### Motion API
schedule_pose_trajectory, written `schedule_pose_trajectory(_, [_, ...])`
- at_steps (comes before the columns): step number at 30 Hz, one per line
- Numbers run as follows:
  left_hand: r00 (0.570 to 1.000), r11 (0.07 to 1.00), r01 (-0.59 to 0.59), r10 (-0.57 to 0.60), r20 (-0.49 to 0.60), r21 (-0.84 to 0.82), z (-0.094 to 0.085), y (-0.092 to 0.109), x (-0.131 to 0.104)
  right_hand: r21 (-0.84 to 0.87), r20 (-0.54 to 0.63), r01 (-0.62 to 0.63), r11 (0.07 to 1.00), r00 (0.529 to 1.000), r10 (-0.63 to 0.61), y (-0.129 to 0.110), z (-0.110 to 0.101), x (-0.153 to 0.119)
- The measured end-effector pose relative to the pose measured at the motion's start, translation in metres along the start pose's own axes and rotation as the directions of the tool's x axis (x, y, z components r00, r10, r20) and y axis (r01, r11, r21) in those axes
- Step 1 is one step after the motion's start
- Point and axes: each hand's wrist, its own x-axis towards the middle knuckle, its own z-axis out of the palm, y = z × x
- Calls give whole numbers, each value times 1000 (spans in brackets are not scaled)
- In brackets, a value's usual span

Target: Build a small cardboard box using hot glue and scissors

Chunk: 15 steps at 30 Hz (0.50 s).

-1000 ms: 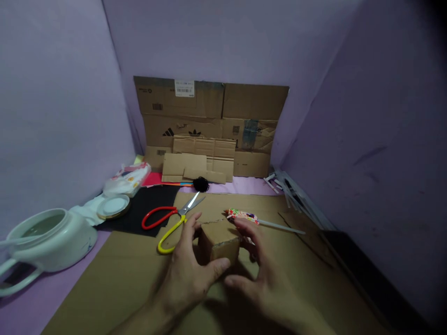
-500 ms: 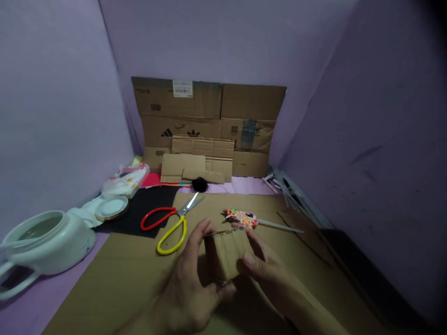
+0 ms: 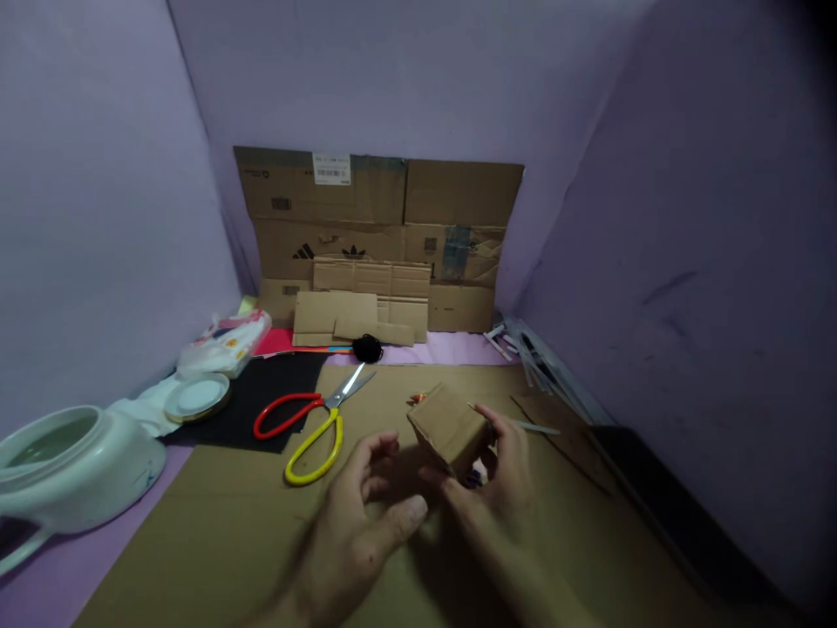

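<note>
A small cardboard box [image 3: 451, 425] is tilted above the cardboard sheet [image 3: 222, 523], one flat face turned up. My right hand [image 3: 500, 488] grips it from the right and below, thumb at the near side. Just left of the box, my left hand [image 3: 366, 515] hangs with fingers curved and apart, holding nothing. Behind the box lies a flower-patterned glue gun, mostly hidden; its clear glue stick [image 3: 540, 427] pokes out to the right. Scissors [image 3: 327, 414] with one red and one yellow handle lie partly opened beyond my left hand.
At left stand a white pot [image 3: 85, 471], a round lid [image 3: 196, 395] and a plastic packet [image 3: 226, 342] near black sheets [image 3: 261, 392]. Black yarn [image 3: 367, 349] lies before cardboard pieces [image 3: 336, 314] and a large cardboard panel [image 3: 366, 196]. Clear glue sticks [image 3: 536, 353] lie at back right.
Both hands held the box before; my left hand has let go. My right hand has turned the box and moved it slightly up and right, over the glue gun in view.
</note>
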Motion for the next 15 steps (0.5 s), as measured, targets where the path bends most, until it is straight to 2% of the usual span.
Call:
schedule_pose_trajectory(4, [998, 987, 64, -66, -10, -148, 15, -7, -9, -192, -40, 170, 966, 983, -181, 5, -1, -1])
schedule_pose_trajectory(7, [994, 968, 83, -64, 87, -238, 22, -3, -11, -302, -45, 246, 921, 961, -271, 4, -1, -2])
schedule_pose_trajectory(11, [987, 971, 9, 30, 158, -239, 22, 4, -9, -257, 72, 293, 921, 956, -284, 5, 3, -9])
schedule_pose_trajectory(13, [990, 959, -12, 52, 134, -282, 20, 5, -5, -207, 139, 323, 923, 944, -299, 5, 4, -14])
schedule_pose_trajectory(15, [992, 938, -51, 88, 94, -343, 19, 5, -1, -177, 225, 384, 906, 912, -343, 5, 5, -18])
